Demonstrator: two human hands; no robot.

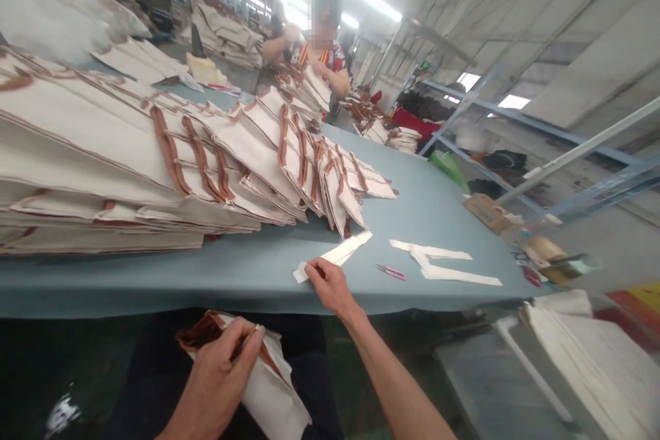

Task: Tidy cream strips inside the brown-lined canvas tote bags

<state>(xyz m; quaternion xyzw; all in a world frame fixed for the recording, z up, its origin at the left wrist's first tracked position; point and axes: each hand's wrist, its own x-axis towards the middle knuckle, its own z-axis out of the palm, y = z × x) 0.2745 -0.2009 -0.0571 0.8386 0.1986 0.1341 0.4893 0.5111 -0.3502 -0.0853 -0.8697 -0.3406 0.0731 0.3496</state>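
Observation:
My left hand (224, 368) is closed on the edge of a cream fabric piece (273, 399) with brown trim, held over my lap below the table edge. The brown inside shows at its upper left opening. My right hand (330, 282) lies at the table's front, thumb and fingers pinched on the near end of a white strip (353, 245). To the right of that hand are a pair of pink thread snips (392, 271) and more white strips (458, 277).
Large overlapping stacks of cream, brown-edged fabric pieces (258, 144) cover the left of the blue-grey table (412, 199). Across it a person (320, 62) handles similar pieces. A metal rack (495, 110) stands at right, with a pale stack (592, 364) at lower right.

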